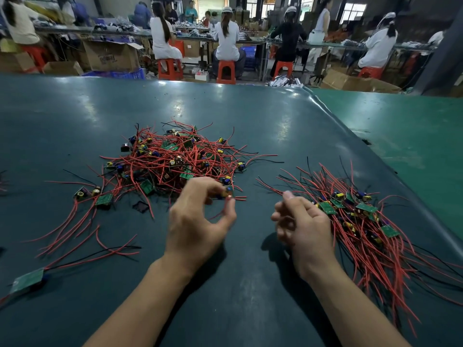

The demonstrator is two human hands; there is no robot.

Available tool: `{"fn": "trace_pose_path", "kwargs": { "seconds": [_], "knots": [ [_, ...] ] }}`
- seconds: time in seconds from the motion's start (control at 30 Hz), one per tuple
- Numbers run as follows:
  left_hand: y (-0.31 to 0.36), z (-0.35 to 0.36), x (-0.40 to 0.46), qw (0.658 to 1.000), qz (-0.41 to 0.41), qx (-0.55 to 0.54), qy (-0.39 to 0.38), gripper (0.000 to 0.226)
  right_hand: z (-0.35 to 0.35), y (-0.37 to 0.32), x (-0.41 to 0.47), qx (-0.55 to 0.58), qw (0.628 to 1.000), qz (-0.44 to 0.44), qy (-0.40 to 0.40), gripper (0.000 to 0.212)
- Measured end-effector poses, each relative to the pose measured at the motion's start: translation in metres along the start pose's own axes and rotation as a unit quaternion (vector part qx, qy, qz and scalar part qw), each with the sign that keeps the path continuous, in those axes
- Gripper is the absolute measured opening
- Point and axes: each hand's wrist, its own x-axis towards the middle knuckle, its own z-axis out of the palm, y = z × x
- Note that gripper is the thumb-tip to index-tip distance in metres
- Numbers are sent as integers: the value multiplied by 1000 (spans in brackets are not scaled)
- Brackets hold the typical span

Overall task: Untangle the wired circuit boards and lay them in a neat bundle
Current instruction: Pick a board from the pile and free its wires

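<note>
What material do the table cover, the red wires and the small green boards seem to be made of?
Table cover: likely vinyl or rubber sheet, dark teal and glossy; it reflects lamps and curls at its right edge.
Red wires: probably plastic-insulated, smooth; they bend in soft curves.
Green boards: seemingly rigid laminate with green coating, flat and square-cut. Left hand pinches one board.

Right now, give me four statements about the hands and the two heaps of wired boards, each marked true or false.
1. The left hand pinches a small circuit board at the tangled pile's near edge. True.
2. The neat bundle lies left of the tangle. False: it lies to the right.
3. The right hand is beside the neat bundle. True.
4. The wires are mostly blue. False: mostly red, some black.
</note>
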Motion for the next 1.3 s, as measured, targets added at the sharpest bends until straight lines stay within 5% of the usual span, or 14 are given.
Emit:
{"fn": "trace_pose_path", "kwargs": {
  "seconds": [0.13, 0.27, 0.53, 0.63, 0.7, 0.8, 0.87, 1.07, 1.3],
  "knots": [
    [9, 8, -6, 985, 89, -101, -110, 25, 6, 1, -6, -20, 985, 45, -165, 32],
    [13, 6, -6, 970, 117, -141, -160, 33, 2, -2, -5, 28, 977, 53, -204, 18],
    [12, 5, -4, 985, 172, 27, -17, 8, -3, -9, 1, 97, 980, 34, -169, 28],
    [12, 10, -11, 993, 95, -29, -62, 26, -3, -8, 1, 104, 982, 19, -155, 27],
    [14, 13, -12, 987, -66, -63, -129, 35, -2, -7, -1, 93, 984, 14, -152, 24],
    [11, 17, -8, 920, -280, -205, -181, 41, 0, -3, -3, 47, 988, 11, -145, 13],
    [6, 17, -5, 896, -299, -272, -182, 34, 2, 0, -5, 15, 990, 3, -139, 8],
    [12, 20, -8, 906, -267, -305, -122, 21, 6, 5, -5, -12, 996, -31, -88, 9],
    [16, 21, -4, 888, -295, -340, -94, 20, 5, 5, 8, 45, 997, -35, 52, 5]
  ]
}}
